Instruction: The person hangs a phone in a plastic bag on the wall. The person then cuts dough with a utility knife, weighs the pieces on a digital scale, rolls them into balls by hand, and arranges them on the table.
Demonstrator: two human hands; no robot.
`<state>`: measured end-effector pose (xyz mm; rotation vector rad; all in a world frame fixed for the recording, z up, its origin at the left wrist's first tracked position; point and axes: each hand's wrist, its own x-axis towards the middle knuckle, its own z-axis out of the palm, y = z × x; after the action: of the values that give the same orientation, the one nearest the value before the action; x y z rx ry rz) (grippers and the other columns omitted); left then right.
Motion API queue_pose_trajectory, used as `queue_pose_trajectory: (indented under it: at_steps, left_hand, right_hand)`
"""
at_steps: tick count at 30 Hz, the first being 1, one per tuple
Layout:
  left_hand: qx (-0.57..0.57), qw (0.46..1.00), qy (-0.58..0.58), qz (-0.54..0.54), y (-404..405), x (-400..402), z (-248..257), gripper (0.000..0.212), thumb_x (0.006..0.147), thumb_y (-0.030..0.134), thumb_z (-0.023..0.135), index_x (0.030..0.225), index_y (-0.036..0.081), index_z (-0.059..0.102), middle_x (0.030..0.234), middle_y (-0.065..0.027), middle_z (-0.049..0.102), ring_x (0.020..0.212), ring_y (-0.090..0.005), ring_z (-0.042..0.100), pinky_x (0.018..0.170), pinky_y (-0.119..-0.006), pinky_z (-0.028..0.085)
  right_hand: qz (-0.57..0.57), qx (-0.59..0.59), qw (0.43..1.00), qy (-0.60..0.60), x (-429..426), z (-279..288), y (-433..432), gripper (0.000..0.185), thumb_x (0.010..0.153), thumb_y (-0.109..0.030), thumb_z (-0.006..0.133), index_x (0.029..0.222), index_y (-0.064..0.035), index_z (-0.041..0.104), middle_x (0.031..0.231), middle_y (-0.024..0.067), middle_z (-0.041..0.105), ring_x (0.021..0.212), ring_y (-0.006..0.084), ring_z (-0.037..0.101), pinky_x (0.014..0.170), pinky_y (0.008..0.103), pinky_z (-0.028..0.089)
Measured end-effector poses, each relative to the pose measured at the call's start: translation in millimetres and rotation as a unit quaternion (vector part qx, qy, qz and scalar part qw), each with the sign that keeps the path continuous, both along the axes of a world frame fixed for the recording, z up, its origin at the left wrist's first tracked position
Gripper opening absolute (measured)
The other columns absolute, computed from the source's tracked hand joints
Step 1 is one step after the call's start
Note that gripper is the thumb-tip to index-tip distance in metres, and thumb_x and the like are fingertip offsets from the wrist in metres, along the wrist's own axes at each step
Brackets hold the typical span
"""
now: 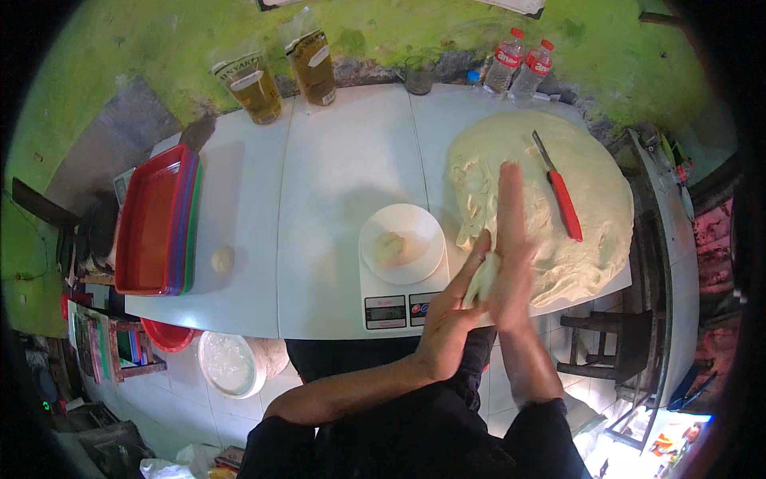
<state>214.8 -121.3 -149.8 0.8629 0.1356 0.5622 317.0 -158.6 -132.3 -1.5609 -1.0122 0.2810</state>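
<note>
Between my two palms, at the front edge of the large dough mass, is a small piece of pale dough [482,280]. My left hand [452,317] cups it from the left. Slightly blurred, my right hand [513,263] lies flat against its other side with the fingers pointing away from me. The large dough mass [598,173] covers the table's right end, and a red-handled knife [564,203] lies on top of it. Left of my hands, a white kitchen scale [371,287] carries a white plate [402,276] with a dough lump [392,246] in it.
One dough ball [222,260] sits on the white table [323,179], near stacked plastic trays [152,221], red uppermost. Two oil pouches [257,96], a glass mug [419,76] and water bottles [504,69] line the wall. Below are a white bucket [230,365] and a wooden stool [604,347].
</note>
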Motion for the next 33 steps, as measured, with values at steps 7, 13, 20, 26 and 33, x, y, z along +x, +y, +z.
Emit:
queue_pose_trajectory:
  at_steps: [7, 13, 20, 26, 33]
  left_hand:
    - [0.051, 0.997, 0.026, -0.053, -0.5, 2.2, -37.0, 0.087, 0.101, 0.053, 0.042, 0.157, -0.002, 0.005, 0.166, -0.0133, 0.006, 0.153, -0.024, 0.008, 0.122, -0.04, 0.012]
    - [0.122, 0.992, 0.007, 0.03, 6.9, -16.9, -39.7, 0.073, 0.103, 0.044, 0.042, 0.153, -0.005, 0.022, 0.158, -0.0165, 0.027, 0.147, -0.0255, 0.024, 0.12, -0.039, 0.018]
    - [0.185, 0.929, 0.233, 0.222, 75.9, -59.7, -31.2, 0.032, 0.101, 0.025, 0.054, 0.102, -0.006, 0.067, 0.095, -0.0123, 0.071, 0.086, -0.022, 0.071, 0.082, -0.036, 0.055]
    - [0.245, 0.904, 0.235, 0.262, 111.1, -30.5, -2.2, 0.043, 0.102, 0.035, 0.049, 0.11, -0.004, 0.064, 0.098, -0.0103, 0.066, 0.1, -0.0243, 0.064, 0.089, -0.038, 0.051]
    - [0.205, 0.951, 0.22, -0.078, 86.5, -26.9, -3.8, 0.058, 0.098, 0.043, 0.059, 0.135, 0.0, 0.05, 0.115, -0.0099, 0.063, 0.111, -0.0177, 0.059, 0.092, -0.032, 0.049]
  right_hand:
    - [0.083, -0.019, 0.984, -0.157, -8.2, -8.2, -6.1, 0.086, 0.098, -0.051, 0.024, 0.155, 0.0054, -0.005, 0.162, 0.0296, -0.002, 0.151, 0.0413, 0.001, 0.12, 0.0511, 0.003]
    - [0.142, -0.005, 0.976, -0.162, -37.4, -21.6, -7.5, 0.107, 0.09, -0.073, 0.029, 0.154, 0.0046, -0.01, 0.16, 0.0337, -0.004, 0.149, 0.0503, -0.004, 0.117, 0.0619, -0.003]
    - [0.085, -0.056, 0.947, -0.303, -34.2, -38.0, 12.3, 0.092, 0.094, -0.056, 0.053, 0.155, 0.0019, 0.016, 0.159, 0.0354, 0.0, 0.148, 0.0504, 0.006, 0.12, 0.0513, 0.014]
    - [0.115, -0.163, 0.96, -0.197, 0.0, -73.0, 25.3, 0.058, 0.084, -0.022, 0.077, 0.137, -0.0117, 0.056, 0.146, 0.0298, 0.04, 0.132, 0.043, 0.046, 0.105, 0.0437, 0.046]
    - [0.131, -0.17, 0.966, -0.145, -7.8, 4.3, -24.1, 0.034, 0.081, -0.02, 0.078, 0.111, -0.006, 0.07, 0.106, 0.0139, 0.071, 0.103, 0.0328, 0.066, 0.088, 0.042, 0.051]
